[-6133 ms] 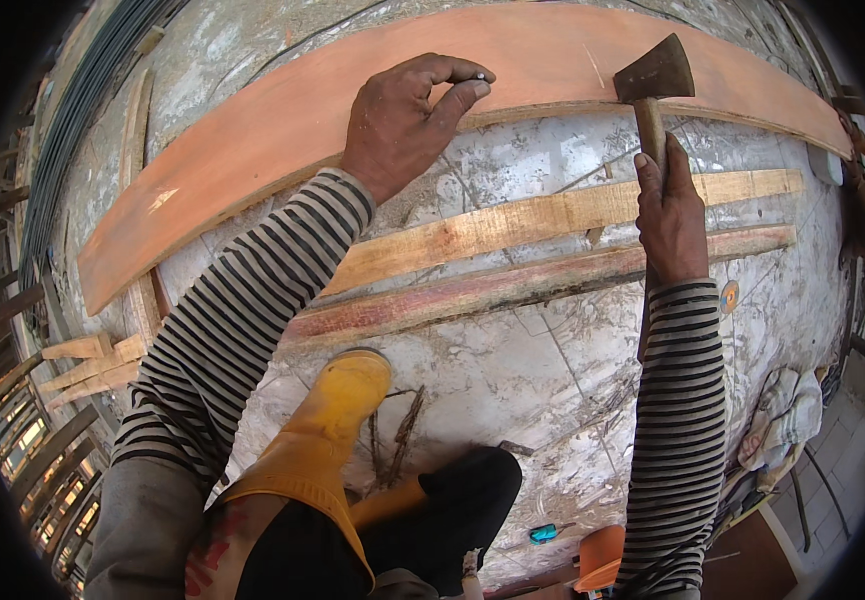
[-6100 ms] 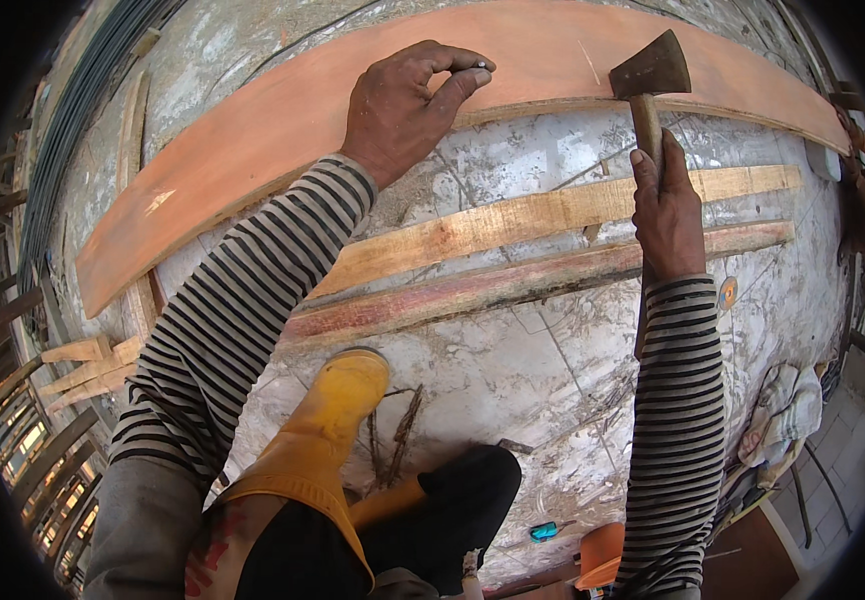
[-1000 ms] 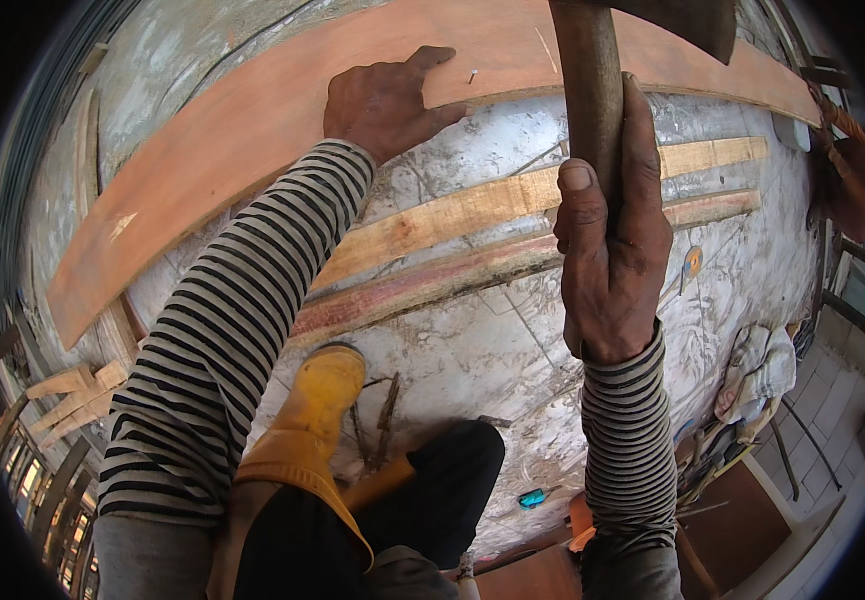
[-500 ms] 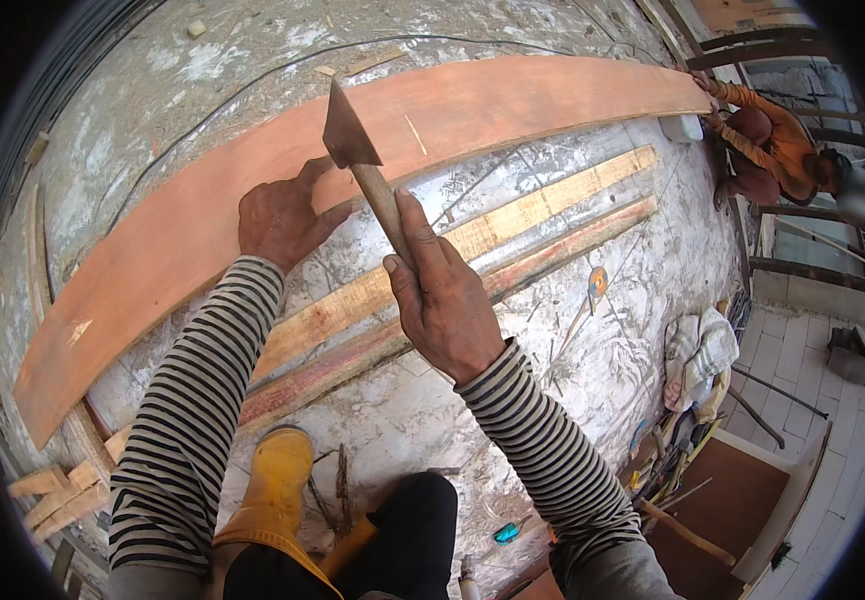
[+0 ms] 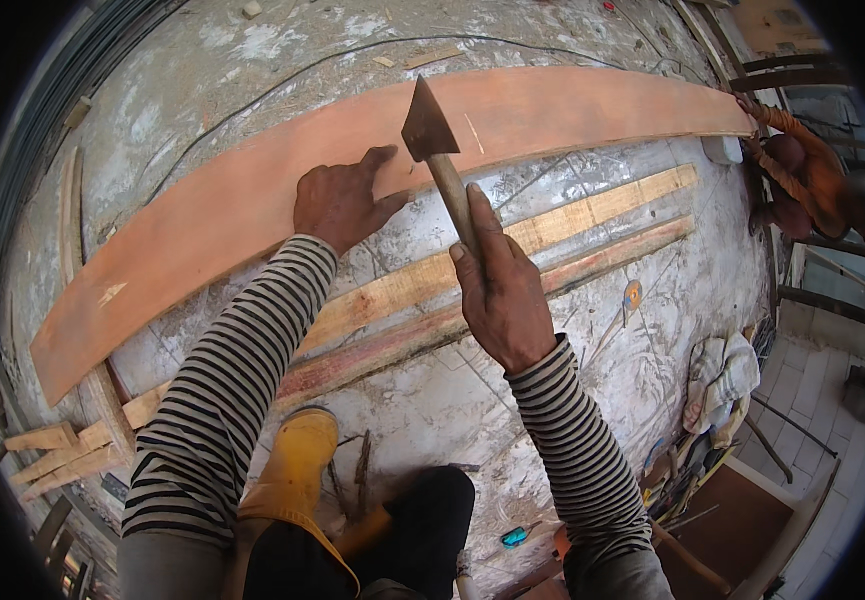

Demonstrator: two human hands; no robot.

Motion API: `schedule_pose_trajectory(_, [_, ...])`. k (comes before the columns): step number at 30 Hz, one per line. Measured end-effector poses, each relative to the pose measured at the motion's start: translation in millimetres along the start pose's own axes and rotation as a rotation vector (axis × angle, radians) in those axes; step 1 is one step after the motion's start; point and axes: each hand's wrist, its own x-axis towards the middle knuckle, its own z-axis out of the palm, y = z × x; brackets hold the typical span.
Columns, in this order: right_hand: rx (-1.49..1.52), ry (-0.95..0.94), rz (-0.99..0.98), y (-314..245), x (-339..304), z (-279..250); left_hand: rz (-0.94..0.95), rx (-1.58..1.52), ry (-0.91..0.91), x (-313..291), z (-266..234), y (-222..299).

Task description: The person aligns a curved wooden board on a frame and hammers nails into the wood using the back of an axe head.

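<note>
A long reddish-brown board [image 5: 573, 103] runs across the upper half of a pale, dirt-streaked floor [image 5: 453, 425], its edges bowed by the fisheye lens. The person's left hand [image 5: 343, 203] lies palm down at the board's near edge, thumb and forefinger spread apart, with nothing visible in its grasp. The right hand [image 5: 501, 290] is closed around the wooden handle of a hatchet [image 5: 450, 192], whose flared metal head appears over the board, just to the right of the left forefinger; whether metal touches wood cannot be told. A tiny dark spot beside the head is too small to identify. Below the board, 2 narrower timbers lie side by side on the floor: a pale strip [image 5: 603, 205] and, nearer the person, a reddish timber [image 5: 383, 355]. Both forearms wear striped sleeves, and a yellow boot [image 5: 295, 460] stands between them. At the board's far right end crouches a co-worker in orange [image 5: 803, 180], hands at the wood, their grip unclear. An orange disc [image 5: 634, 295] and a crumpled cloth [image 5: 723, 375] lie on the right, and a dark cable [image 5: 353, 52] curves beyond the board.
</note>
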Motion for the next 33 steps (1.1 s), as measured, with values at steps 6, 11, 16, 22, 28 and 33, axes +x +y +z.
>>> schedule_pose_trajectory(6, [0.079, 0.138, -0.108, -0.4, -9.2, 16.1, 0.028, -0.019, -0.018, -4.0, -6.1, 0.8])
schedule_pose_trajectory(11, [0.085, 0.074, -0.050, -1.1, 1.6, 6.5, -0.006, 0.005, -0.022, -6.5, -2.6, -6.2])
schedule_pose_trajectory(16, [0.114, 0.086, -0.044, -3.3, -5.3, 4.6, -0.011, -0.061, -0.042, -7.5, -5.7, 2.1])
schedule_pose_trajectory(22, [0.120, 0.022, -0.018, -12.1, 8.2, -1.8, -0.024, -0.045, -0.021, -22.4, 4.3, -7.2])
schedule_pose_trajectory(28, [0.107, 0.080, -0.045, 8.0, -5.6, 16.5, 0.002, -0.040, 0.006, -7.0, -7.3, 3.7])
schedule_pose_trajectory(33, [0.176, 0.078, -0.088, -9.6, -3.1, 5.3, -0.009, -0.040, 0.037, -21.9, 4.1, -10.7])
